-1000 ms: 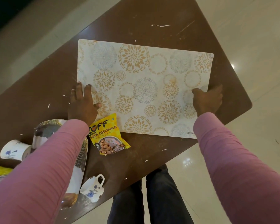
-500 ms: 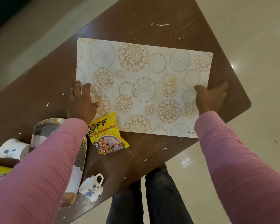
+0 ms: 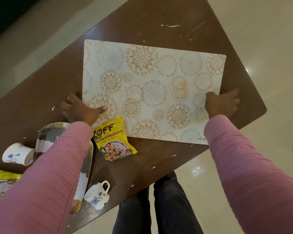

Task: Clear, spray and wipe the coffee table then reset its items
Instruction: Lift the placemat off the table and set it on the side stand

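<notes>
Both hands have slid outward to the placemat's (image 3: 152, 92) short edges on the coffee table (image 3: 41, 98), left hand (image 3: 79, 110) and right hand (image 3: 222, 103) each pinching an edge, fingers partly hidden, soya chunks packet (image 3: 113, 139) overlapping the placemat's near-left corner.

The floor (image 3: 260, 31) is made of shiny, pale tiles, and small lights shine back off it. Two legs in dark trousers (image 3: 159, 208) stand on the floor. Far at the top left it is dark.
</notes>
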A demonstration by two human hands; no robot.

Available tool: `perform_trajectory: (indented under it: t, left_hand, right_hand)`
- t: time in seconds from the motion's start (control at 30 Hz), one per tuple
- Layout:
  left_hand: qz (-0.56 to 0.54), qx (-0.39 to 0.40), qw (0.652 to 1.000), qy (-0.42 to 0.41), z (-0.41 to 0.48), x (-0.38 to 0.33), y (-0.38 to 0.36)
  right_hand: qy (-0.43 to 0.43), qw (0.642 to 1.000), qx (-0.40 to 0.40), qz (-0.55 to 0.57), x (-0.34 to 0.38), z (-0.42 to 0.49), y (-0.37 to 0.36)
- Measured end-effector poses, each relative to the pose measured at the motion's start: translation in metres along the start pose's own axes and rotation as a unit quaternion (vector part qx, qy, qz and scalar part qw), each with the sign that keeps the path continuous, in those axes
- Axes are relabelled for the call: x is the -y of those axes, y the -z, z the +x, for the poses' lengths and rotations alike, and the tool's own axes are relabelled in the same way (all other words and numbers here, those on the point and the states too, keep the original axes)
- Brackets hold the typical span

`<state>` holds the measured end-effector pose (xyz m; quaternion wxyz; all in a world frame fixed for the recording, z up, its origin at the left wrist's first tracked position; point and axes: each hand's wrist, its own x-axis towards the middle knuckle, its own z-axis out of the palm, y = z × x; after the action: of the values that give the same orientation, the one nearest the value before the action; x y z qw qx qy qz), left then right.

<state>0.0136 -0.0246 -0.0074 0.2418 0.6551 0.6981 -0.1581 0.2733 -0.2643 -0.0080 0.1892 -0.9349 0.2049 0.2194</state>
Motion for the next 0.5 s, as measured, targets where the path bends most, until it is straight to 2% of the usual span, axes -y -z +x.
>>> perform_trajectory:
  t: [0.23,0.4,0.5]
  left_hand:
    - [-0.015,0.022,1.0,-0.003,0.006,0.004,-0.002]
    - [-0.058,0.027,0.998,-0.01,0.004,0.005,-0.006]
    - [-0.126,0.037,0.991,-0.02,0.008,0.003,-0.007]
  right_hand:
    - [0.015,0.998,-0.01,0.059,-0.008,-0.002,0.006]
    - [0.017,0.993,0.029,0.112,-0.019,0.018,0.024]
    - [0.058,0.992,0.07,0.087,-0.029,0.029,0.031]
